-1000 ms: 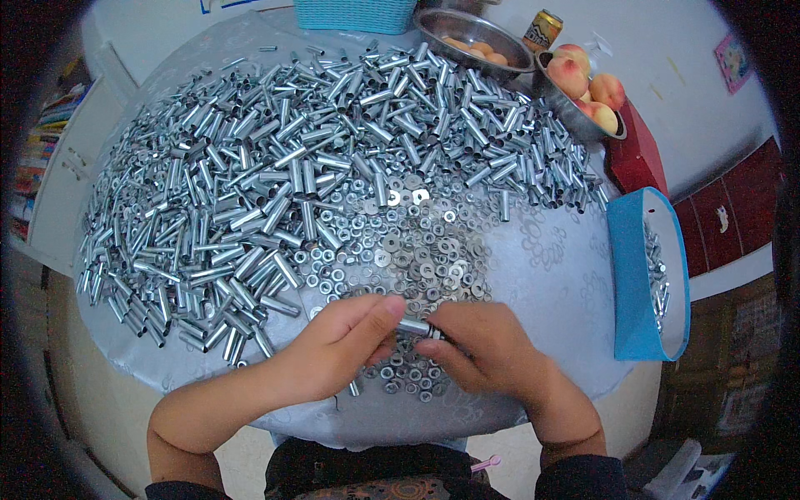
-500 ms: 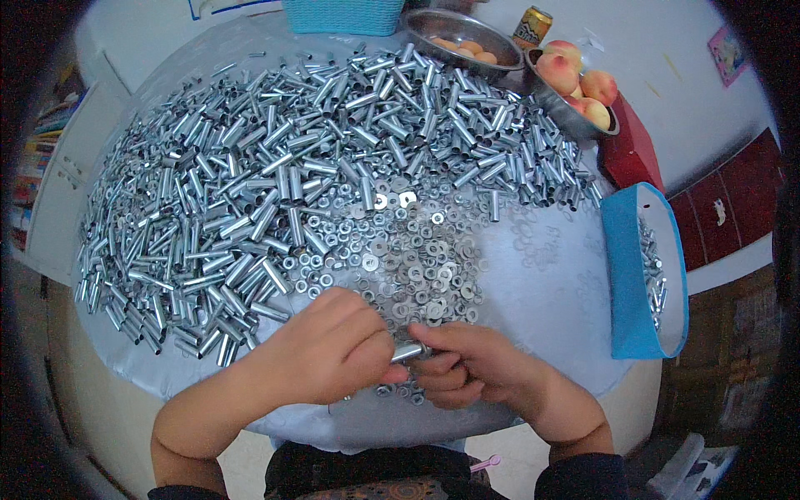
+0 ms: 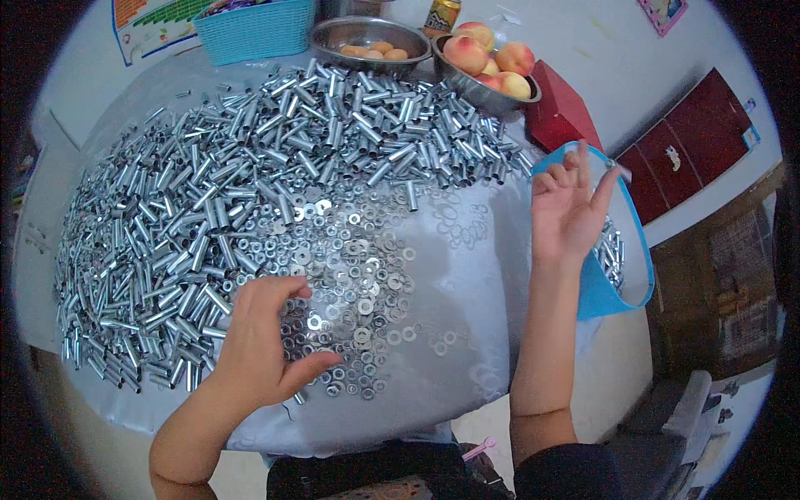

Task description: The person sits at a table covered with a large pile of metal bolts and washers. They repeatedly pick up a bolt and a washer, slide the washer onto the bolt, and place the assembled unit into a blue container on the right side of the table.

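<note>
My left hand (image 3: 258, 346) hovers over the near left part of a spread of washers and nuts (image 3: 362, 312), thumb and fingers apart and nothing between them. To its left and beyond lies a wide heap of shiny metal sleeves (image 3: 208, 183). My right hand (image 3: 571, 212) is raised at the blue fabric bin (image 3: 593, 287), palm up, with thumb and fingers spread. A small blurred silvery piece (image 3: 623, 171) shows beside the thumb tip; whether it touches the thumb I cannot tell. Assembled metal pieces (image 3: 612, 258) lie inside the bin, partly hidden by its near wall.
Along the far edge stand a turquoise basket (image 3: 254, 33), a steel bowl of eggs (image 3: 367, 37), a drink can (image 3: 442, 17) and a steel bowl of peaches (image 3: 492, 83). A red box (image 3: 562, 108) sits behind the bin. Pale cloth (image 3: 458, 333) covers the table.
My hands have parted; both were together around a metal sleeve near the table's front. The right moved up and right to the bin, its fingers opening. The view has shifted right.
</note>
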